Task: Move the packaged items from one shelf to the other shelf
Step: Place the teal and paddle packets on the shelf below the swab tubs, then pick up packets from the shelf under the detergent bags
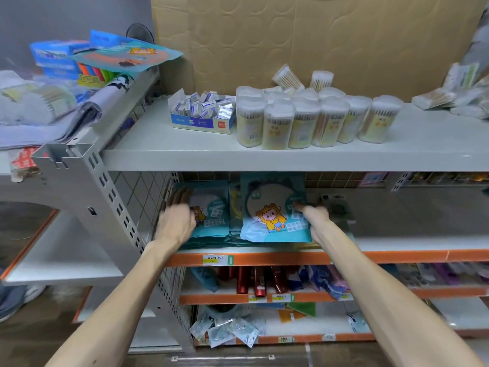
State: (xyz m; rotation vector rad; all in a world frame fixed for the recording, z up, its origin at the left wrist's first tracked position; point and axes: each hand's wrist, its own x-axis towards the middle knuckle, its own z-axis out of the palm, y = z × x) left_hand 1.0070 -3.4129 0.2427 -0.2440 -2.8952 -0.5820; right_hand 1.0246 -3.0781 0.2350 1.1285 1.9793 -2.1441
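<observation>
Teal flat packets with a cartoon figure stand in a row on the second shelf [397, 243], under the grey top shelf [185, 152]. My right hand [316, 217] grips the right edge of one teal packet [272, 210], which is lifted and tilted in front of the others. My left hand [177, 215] rests flat against the leftmost teal packet [211, 215], fingers spread at its left side. Another teal packet [127, 55] lies on a pile on the neighbouring shelf unit at upper left.
On the top shelf stand several cotton-swab tubs [304, 123] and a small blue-and-white box [202, 112] of little packs, backed by cardboard [317, 43]. A perforated grey upright [105, 186] and wire grid divide the two shelf units. Lower shelves hold red bottles [259, 282] and loose packets.
</observation>
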